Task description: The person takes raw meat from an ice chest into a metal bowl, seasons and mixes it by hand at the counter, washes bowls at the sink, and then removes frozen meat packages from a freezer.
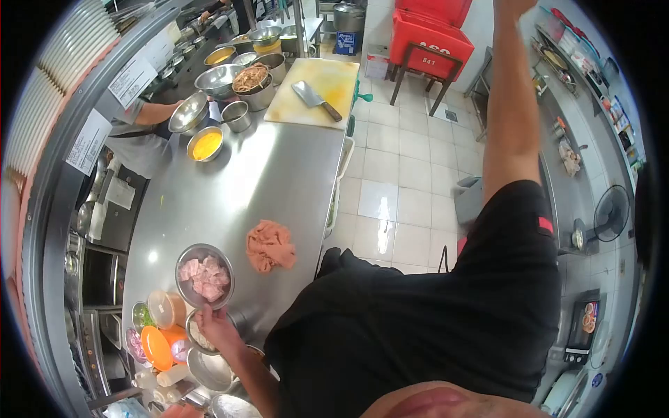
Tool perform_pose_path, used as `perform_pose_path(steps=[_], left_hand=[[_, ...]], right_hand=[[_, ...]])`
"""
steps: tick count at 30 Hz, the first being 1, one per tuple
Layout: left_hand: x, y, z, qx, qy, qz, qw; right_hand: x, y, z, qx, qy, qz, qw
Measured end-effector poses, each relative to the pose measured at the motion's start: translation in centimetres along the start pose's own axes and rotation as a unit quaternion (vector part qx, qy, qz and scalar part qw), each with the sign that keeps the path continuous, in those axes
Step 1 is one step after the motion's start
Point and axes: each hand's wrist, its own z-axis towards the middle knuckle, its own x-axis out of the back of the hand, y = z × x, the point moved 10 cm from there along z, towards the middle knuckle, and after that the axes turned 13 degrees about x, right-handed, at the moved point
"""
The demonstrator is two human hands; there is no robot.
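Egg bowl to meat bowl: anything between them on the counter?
Nothing: the head view shows bare steel counter, with some glare, between the egg bowl and the meat bowl.

Red box (424, 31) marked 841 or B41, larger white letters partly hidden

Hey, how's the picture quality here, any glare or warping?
Head view: fisheye distortion bows the outer edges, and the corners go black; head view: white glare streaks the steel counter and shines off the tiled floor; head view: the small print on the paper sheets can't be read.
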Motion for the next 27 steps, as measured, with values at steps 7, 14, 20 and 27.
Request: perform_pose_path(steps=[7, 14, 20, 27], left_hand=[[2.5, -0.3, -0.8, 0.0, 0.057, -0.008, 0.998], [3.6, 1.6, -0.3, -0.094, 0.078, 0.138, 0.983], [9.1, 3.7, -0.8, -0.059, 0.135, -0.093, 0.985], [19.2, 8.1, -5.5, -0.154, 0.247, -0.163, 0.943]], right_hand=[[9.6, 2.9, -24.4, -0.341, -0.162, 0.04, 0.925], [29.1, -3.2, -54.7, -0.486, -0.385, -0.043, 0.784], [44.4, -17.0, -67.7, -0.529, -0.599, 0.044, 0.6], [40.6, -19.4, -63.9, -0.427, -0.699, 0.026, 0.573]])
